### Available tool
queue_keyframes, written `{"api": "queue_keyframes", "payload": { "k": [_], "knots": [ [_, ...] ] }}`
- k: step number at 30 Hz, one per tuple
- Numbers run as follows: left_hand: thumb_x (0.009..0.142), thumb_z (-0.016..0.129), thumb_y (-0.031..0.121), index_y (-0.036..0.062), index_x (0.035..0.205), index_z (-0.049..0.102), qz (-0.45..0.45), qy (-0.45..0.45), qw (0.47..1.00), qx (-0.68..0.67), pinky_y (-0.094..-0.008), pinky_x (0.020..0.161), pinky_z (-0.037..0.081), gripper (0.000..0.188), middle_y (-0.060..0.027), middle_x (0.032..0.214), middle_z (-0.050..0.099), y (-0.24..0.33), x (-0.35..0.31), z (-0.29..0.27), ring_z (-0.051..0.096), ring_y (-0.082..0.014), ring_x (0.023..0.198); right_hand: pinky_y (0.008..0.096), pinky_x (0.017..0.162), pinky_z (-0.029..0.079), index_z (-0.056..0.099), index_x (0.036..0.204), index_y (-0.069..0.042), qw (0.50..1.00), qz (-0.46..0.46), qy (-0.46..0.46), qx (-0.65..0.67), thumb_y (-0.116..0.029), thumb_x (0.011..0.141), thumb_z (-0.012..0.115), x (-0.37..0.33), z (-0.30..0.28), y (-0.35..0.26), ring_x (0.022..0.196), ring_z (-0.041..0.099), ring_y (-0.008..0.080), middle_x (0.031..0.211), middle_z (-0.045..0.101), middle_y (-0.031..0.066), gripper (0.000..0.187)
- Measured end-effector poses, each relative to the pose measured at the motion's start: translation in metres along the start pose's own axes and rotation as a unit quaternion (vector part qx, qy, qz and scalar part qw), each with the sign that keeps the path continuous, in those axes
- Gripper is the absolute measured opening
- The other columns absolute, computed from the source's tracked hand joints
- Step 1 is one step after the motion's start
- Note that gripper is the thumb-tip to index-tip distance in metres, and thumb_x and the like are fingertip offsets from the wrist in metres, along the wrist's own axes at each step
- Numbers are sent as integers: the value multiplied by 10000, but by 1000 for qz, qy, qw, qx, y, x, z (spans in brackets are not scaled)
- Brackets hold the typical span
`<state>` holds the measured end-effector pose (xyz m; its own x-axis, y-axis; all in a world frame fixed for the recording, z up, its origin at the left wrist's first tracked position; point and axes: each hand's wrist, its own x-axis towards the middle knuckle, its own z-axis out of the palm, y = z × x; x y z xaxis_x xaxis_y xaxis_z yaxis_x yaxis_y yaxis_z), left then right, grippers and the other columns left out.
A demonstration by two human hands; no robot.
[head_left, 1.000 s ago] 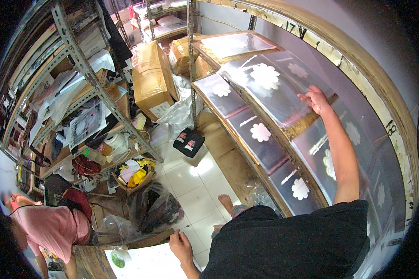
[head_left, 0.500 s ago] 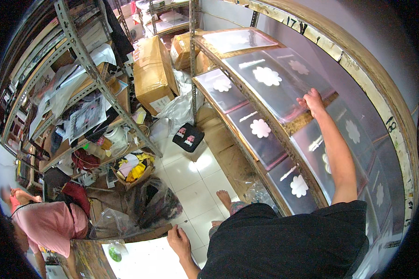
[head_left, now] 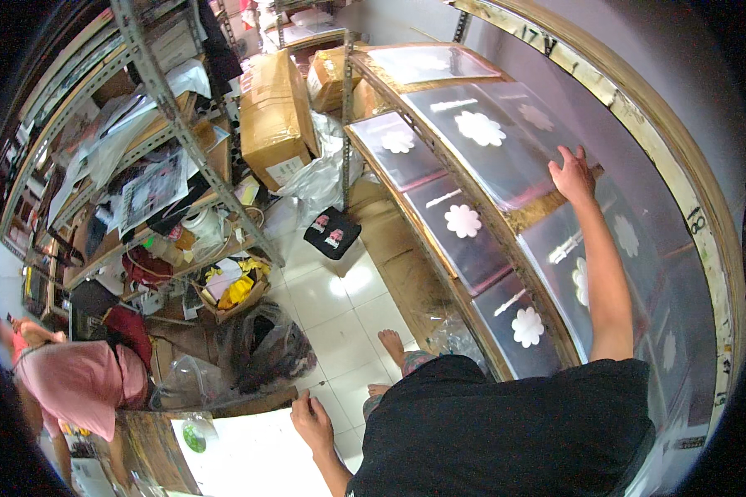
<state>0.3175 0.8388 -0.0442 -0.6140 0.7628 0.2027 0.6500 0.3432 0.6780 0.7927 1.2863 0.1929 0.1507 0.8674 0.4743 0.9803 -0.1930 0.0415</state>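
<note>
My right hand (head_left: 574,176) reaches out over the upper shelf on the right, its fingers apart and nothing visibly held. It is at the edge of a clear plastic sheet (head_left: 506,178) bearing a white flower shape (head_left: 480,129). Whether the fingertips touch the plastic I cannot tell. More such sheets with white flower shapes lie on both shelf levels, among them a lower sheet (head_left: 439,253). My left hand (head_left: 313,424) hangs loosely by the right edge of a white board (head_left: 240,455), fingers slightly bent and holding nothing I can see.
A person in a pink shirt (head_left: 75,381) bends over at the left. Metal shelving (head_left: 170,108) with papers stands beyond. Cardboard boxes (head_left: 273,116), a folded black cloth (head_left: 332,233), a box of yellow cloth (head_left: 234,290) and a black plastic bag (head_left: 269,352) are on the floor.
My right hand has moved slightly right along the shelf, and its fingers have spread from a curled shape. My left hand has stayed by the white board. The view has shifted a little.
</note>
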Motion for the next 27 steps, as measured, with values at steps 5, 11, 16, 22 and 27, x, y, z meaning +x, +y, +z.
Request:
{"api": "queue_keyframes", "payload": {
  "k": [5, 11, 16, 22, 27],
  "knots": [
    [880, 614, 48, 2, 1030, 688, -13, 19, 1000, 15, -437, 767, 466, 174, -169, 886, 648, 3, -6, -12, 613, -357, 817, 501, 829, 487, 641, 1073, -12, 957, -162, -186, 152, -280, 907, 569, 10, 1, -32, 995, 618, 448, 1037, 649, 265, 323],
    [844, 654, 68, 29, 990, 697, -37, 92, 995, 13, -406, 720, 479, 157, -125, 825, 646, -3, -33, -39, 622, -311, 759, 505, 818, 459, 585, 995, 49, 942, -253, -161, 149, -205, 881, 509, 43, 92, 15, 944, 595, 438, 1012, 622, 282, 289],
    [837, 668, 72, 39, 1013, 687, -102, 180, 978, 35, -404, 735, 481, 180, -111, 859, 651, -7, -84, -72, 624, -305, 795, 375, 662, 477, 594, 903, 4, 904, -247, -298, 183, -187, 924, 530, 127, 120, -28, 717, 581, 222, 819, 583, 113, 203],
    [835, 676, 84, 32, 1050, 674, -207, 298, 927, 94, -430, 847, 481, 221, -134, 1025, 641, -15, -153, -95, 595, -331, 977, 304, 647, 477, 640, 1019, -23, 759, -392, -298, 426, -209, 970, 563, 8, 12, -285, 774, 584, 146, 888, 623, 37, 208],
    [819, 692, 84, 23, 1075, 666, -282, 378, 867, 164, -447, 902, 466, 265, -163, 1147, 600, -15, -204, -103, 569, -346, 1040, 292, 692, 524, 624, 1153, -32, 596, -501, -444, 444, -226, 973, 576, -137, 69, -437, 904, 626, 167, 1021, 653, 90, 269]
  ]
}}
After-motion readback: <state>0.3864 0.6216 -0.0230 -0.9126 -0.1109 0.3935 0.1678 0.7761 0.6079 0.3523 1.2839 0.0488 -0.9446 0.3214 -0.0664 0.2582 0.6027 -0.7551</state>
